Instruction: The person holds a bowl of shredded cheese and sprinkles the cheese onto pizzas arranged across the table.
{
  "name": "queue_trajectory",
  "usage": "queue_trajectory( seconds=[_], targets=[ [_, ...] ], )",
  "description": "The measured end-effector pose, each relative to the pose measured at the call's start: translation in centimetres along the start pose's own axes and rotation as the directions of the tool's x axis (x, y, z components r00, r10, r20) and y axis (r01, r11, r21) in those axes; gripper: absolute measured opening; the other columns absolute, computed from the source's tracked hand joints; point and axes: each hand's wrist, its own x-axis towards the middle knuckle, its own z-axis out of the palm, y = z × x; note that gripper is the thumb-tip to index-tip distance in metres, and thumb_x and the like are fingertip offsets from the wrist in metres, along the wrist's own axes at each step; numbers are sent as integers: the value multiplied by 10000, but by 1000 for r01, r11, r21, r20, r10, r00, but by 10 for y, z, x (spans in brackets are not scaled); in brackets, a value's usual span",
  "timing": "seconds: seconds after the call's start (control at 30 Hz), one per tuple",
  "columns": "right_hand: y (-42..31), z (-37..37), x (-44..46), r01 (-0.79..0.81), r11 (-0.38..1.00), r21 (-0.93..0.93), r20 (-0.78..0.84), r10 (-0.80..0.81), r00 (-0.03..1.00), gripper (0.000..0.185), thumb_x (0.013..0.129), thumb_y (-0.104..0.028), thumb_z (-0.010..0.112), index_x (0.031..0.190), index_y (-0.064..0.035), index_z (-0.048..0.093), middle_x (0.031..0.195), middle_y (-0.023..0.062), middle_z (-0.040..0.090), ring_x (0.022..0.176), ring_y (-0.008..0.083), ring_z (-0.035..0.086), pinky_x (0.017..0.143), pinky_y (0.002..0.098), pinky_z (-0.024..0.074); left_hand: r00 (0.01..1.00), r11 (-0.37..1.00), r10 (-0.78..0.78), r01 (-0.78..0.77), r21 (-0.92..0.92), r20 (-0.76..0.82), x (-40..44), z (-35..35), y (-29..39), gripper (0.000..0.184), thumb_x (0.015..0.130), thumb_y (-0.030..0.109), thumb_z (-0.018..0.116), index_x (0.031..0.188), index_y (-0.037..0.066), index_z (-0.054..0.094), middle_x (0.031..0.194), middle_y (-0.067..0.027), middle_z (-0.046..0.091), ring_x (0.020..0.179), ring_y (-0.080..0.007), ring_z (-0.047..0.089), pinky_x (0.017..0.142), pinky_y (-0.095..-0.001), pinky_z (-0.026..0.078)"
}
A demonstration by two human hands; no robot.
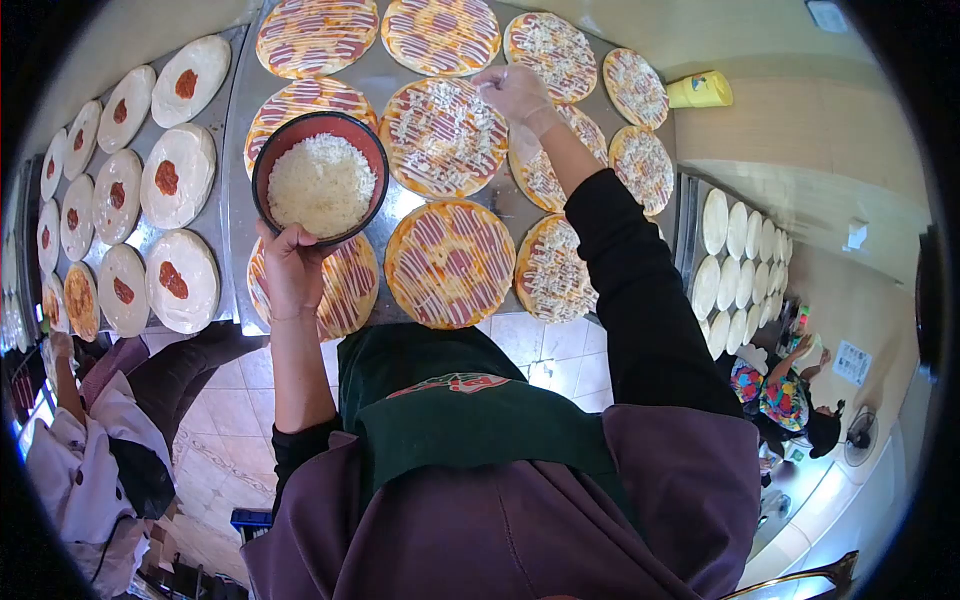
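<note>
My left hand (295,270) holds a dark bowl (381,182) with a reddish inside by its near rim. White grated cheese (322,185) fills much of it. My right hand (515,95), in a clear glove, hovers at the upper right edge of a pizza (445,137) that has white crumbs over its sauce stripes. Its fingers are pressed together; what they hold is too small to make out. Nearer me lies a striped pizza (450,264) without crumbs. Pizzas to the right (555,268) carry white crumbs.
Dough rounds (178,178) with red sauce cover the left table, where a co-worker (100,450) stands. A yellow bottle (702,90) lies beyond the metal table (400,200). Plain dough rounds (706,285) fill the right table; another person (785,395) is farther off.
</note>
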Motion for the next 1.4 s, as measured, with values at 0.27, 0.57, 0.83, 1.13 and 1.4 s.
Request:
queue_trajectory(
  seconds=[0.27, 0.57, 0.83, 1.13, 1.4],
  targets=[
    [-2, 14, -39, -117, 899, 422, 63, 100, 993, 204, 772, -238, 634, 912, -116, 718, 801, 88, 688, 707, 199, 651, 705, 295, 504, 1000, 1000, -17, 17, 14, 25, 7, 0, -1, 588, 683, -65, 430, 1226, 112, 291, 1175, -123, 459, 937, -304, 587, 654, -445, 587],
    [-28, 37, -29, 174, 979, -110, -234, -196, 952, 194, 779, -134, 574, 903, -155, 722, 837, 120, 675, 801, 290, 639, 764, 362, 507, 998, 998, -36, 34, 47, 53, 9, 20, -4, 645, 675, -70, 421, 1270, 114, 256, 1238, -148, 409, 1012, -383, 547, 687, -540, 573],
    [-40, 21, -63, 109, 994, 13, 6, -109, 994, 158, 808, -91, 601, 929, -88, 703, 892, 112, 687, 780, 230, 657, 736, 330, 522, 999, 994, -35, 33, 107, 16, 9, 33, -6, 654, 681, -28, 420, 1314, 95, 312, 1282, -163, 437, 1102, -397, 516, 801, -569, 533],
    [-54, -22, -81, -296, 390, 872, 297, 59, 953, 250, 846, -29, 604, 1062, 96, 593, 1020, 162, 648, 895, 200, 648, 841, 293, 530, 992, 983, -103, 92, 157, 67, 26, 60, -26, 699, 668, -34, 413, 1329, 118, 245, 1280, -171, 409, 1113, -399, 504, 776, -563, 545],
    [-100, -12, -77, 366, 899, 241, 55, -390, 919, 360, 822, -258, 641, 1071, 1, 615, 999, 166, 637, 939, 297, 609, 823, 388, 474, 945, 935, -262, 199, 294, 194, 43, 91, -38, 674, 665, -27, 423, 1297, 137, 255, 1170, -142, 463, 997, -311, 564, 694, -489, 579]
  ],
)
